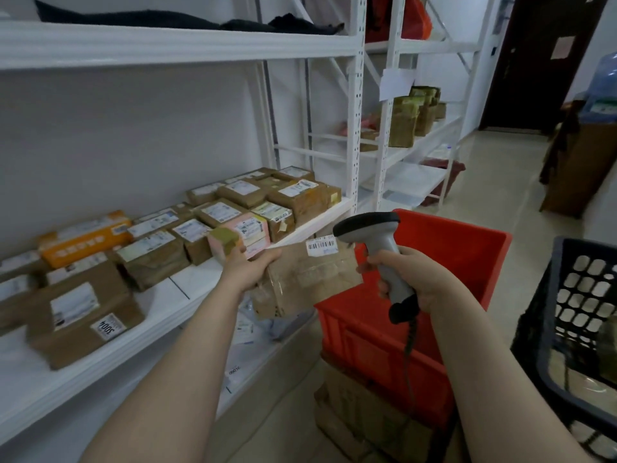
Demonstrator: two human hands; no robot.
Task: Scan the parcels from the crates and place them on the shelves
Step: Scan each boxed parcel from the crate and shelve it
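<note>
I'm gripping a brown parcel (307, 279) w/ my left hand (248, 267), fingers clamped on its left edge. It's hanging in the air between the shelf (167, 315) front and the red crate (377, 345). My right hand (410, 279) is wrapping round the scanner (374, 232) handle, head aiming at the barcode label (321, 244). Judging mid-task: lots of shelved parcels (150, 255) already lying there; this one not yet placed. Black crate (582, 245) contents: can't tell.

Parcel storeroom – white shelving (187, 45), labelled parcels (253, 198)
</note>
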